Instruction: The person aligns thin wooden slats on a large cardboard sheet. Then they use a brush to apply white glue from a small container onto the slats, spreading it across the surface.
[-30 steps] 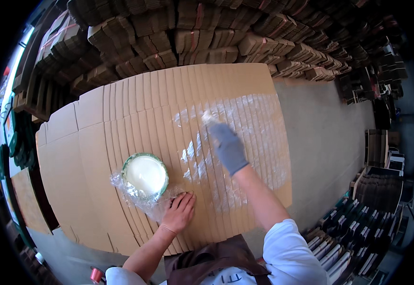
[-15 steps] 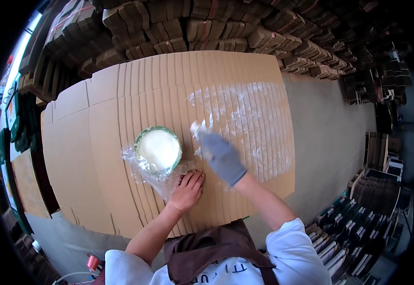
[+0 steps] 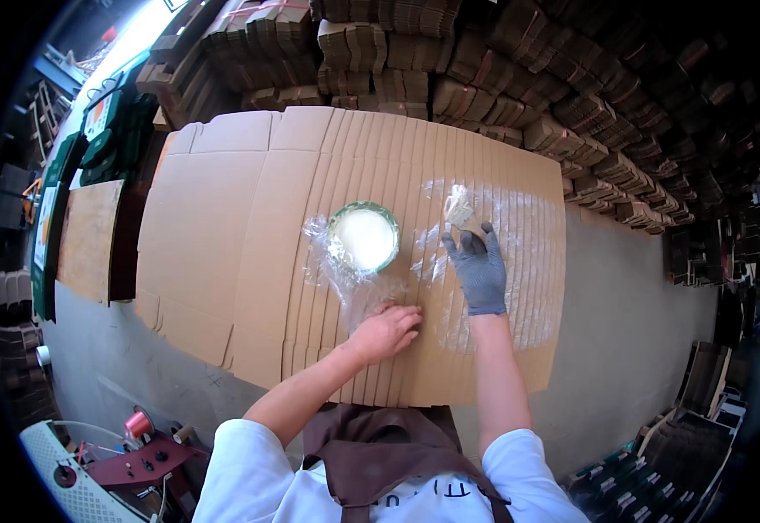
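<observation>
My right hand (image 3: 478, 270), in a grey glove, grips a short brush (image 3: 459, 211) by its pale, wood-coloured handle. White paste clings to the bristles, which touch or hover just above the fanned cardboard sheets (image 3: 345, 174). White streaks (image 3: 519, 235) cover the sheets' right part, around that hand. To the left stands a round tub (image 3: 364, 237) with a green rim, holding white paste. Crumpled clear plastic film (image 3: 345, 283) spreads beside and below the tub. My bare left hand (image 3: 386, 333) lies on the cardboard at the film's lower end, fingers loosely bent.
Bundled cardboard stacks (image 3: 415, 52) line the far side and the right. A wooden board (image 3: 90, 240) and green items (image 3: 110, 139) stand at left. Near the lower left is a machine with a red spool (image 3: 139, 424). Grey floor (image 3: 633, 296) runs along the right.
The right hand has moved the brush outward, away from me, across the streaked sheets. The left hand stays by the film. The whole view has shifted, so the tub appears farther right.
</observation>
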A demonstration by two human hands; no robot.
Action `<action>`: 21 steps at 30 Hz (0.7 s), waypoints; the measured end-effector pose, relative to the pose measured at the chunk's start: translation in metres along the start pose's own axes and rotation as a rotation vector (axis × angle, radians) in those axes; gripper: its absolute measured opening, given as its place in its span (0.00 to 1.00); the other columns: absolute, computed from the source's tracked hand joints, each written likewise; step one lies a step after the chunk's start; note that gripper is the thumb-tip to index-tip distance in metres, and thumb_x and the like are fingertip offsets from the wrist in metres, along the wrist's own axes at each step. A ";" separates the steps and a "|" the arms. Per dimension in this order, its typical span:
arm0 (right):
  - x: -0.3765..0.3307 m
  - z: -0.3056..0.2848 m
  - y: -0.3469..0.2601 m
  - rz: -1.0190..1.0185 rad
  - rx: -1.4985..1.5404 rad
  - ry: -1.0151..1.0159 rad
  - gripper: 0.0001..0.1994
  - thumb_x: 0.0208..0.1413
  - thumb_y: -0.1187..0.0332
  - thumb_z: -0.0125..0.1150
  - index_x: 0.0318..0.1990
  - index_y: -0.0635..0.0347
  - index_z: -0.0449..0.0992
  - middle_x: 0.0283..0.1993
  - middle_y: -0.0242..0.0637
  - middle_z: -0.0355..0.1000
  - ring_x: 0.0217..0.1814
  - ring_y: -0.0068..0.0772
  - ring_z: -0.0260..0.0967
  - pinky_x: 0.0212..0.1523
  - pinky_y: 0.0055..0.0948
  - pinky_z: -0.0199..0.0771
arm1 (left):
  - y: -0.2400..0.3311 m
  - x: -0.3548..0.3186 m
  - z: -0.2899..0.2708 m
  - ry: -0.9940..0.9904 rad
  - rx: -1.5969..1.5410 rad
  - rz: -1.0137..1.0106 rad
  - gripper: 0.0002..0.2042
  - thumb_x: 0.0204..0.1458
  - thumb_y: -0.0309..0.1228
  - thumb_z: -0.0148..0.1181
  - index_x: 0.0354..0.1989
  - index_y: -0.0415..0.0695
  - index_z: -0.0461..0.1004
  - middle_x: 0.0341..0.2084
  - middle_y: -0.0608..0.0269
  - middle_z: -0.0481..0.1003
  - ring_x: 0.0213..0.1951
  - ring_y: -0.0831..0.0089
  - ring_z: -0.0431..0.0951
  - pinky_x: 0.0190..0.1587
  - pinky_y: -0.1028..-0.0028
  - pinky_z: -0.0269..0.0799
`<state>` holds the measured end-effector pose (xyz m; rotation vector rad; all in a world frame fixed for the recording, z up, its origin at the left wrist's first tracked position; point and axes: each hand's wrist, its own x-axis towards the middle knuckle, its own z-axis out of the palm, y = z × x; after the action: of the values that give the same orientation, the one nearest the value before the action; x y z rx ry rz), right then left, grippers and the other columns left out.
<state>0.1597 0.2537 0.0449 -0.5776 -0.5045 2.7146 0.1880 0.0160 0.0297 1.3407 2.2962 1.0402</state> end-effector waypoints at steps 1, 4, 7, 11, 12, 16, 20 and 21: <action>0.002 -0.002 0.007 0.042 0.057 -0.036 0.11 0.65 0.66 0.54 0.51 0.57 0.72 0.41 0.39 0.75 0.43 0.37 0.74 0.61 0.59 0.67 | 0.007 -0.007 -0.005 0.033 -0.023 0.004 0.15 0.55 0.33 0.59 0.49 0.44 0.72 0.50 0.57 0.73 0.51 0.57 0.73 0.54 0.62 0.68; 0.011 -0.004 0.028 0.111 0.115 -0.042 0.10 0.65 0.65 0.54 0.50 0.56 0.73 0.41 0.39 0.75 0.43 0.36 0.74 0.62 0.63 0.65 | 0.024 -0.029 -0.044 0.255 -0.051 -0.023 0.10 0.54 0.29 0.60 0.44 0.43 0.73 0.43 0.54 0.75 0.46 0.56 0.75 0.49 0.63 0.71; 0.020 -0.004 0.051 0.121 0.162 -0.037 0.10 0.65 0.64 0.54 0.50 0.54 0.73 0.42 0.39 0.75 0.43 0.35 0.74 0.59 0.63 0.66 | -0.016 -0.047 -0.058 0.747 -0.153 -0.439 0.15 0.59 0.33 0.57 0.54 0.44 0.69 0.47 0.55 0.72 0.49 0.61 0.73 0.52 0.66 0.69; 0.022 -0.011 0.076 0.117 0.147 -0.015 0.10 0.64 0.64 0.55 0.49 0.55 0.73 0.42 0.39 0.75 0.45 0.35 0.74 0.55 0.53 0.71 | -0.063 -0.026 -0.074 0.785 -0.792 -0.790 0.25 0.65 0.46 0.46 0.67 0.49 0.57 0.60 0.58 0.64 0.55 0.65 0.69 0.56 0.63 0.66; 0.025 -0.010 0.082 0.097 0.136 -0.002 0.10 0.64 0.64 0.55 0.50 0.55 0.73 0.42 0.39 0.75 0.45 0.35 0.73 0.54 0.49 0.72 | -0.070 -0.022 -0.076 0.694 -0.979 -0.855 0.27 0.67 0.49 0.43 0.70 0.51 0.53 0.63 0.60 0.61 0.56 0.66 0.68 0.57 0.62 0.65; 0.025 -0.011 0.096 0.042 0.103 0.047 0.11 0.65 0.64 0.55 0.50 0.57 0.72 0.42 0.42 0.75 0.45 0.36 0.73 0.51 0.36 0.75 | -0.076 -0.009 -0.076 0.502 -1.252 -0.851 0.30 0.67 0.50 0.41 0.73 0.51 0.48 0.66 0.59 0.60 0.64 0.64 0.64 0.59 0.62 0.66; 0.023 -0.013 0.099 0.038 0.110 0.000 0.11 0.65 0.64 0.55 0.50 0.58 0.72 0.42 0.45 0.75 0.44 0.37 0.74 0.49 0.35 0.77 | -0.083 -0.009 -0.068 0.550 -1.392 -0.839 0.27 0.68 0.45 0.43 0.72 0.51 0.51 0.63 0.61 0.64 0.60 0.70 0.68 0.53 0.67 0.71; 0.024 -0.014 0.099 0.029 0.103 -0.003 0.11 0.66 0.64 0.53 0.51 0.58 0.72 0.41 0.45 0.75 0.43 0.37 0.74 0.48 0.35 0.77 | -0.082 -0.008 -0.068 0.550 -1.378 -0.834 0.26 0.68 0.44 0.44 0.72 0.51 0.51 0.61 0.63 0.65 0.58 0.72 0.68 0.52 0.68 0.72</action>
<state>0.1224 0.1784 -0.0140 -0.5581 -0.3573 2.7504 0.1010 -0.0459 0.0184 -0.4248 1.3452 2.0606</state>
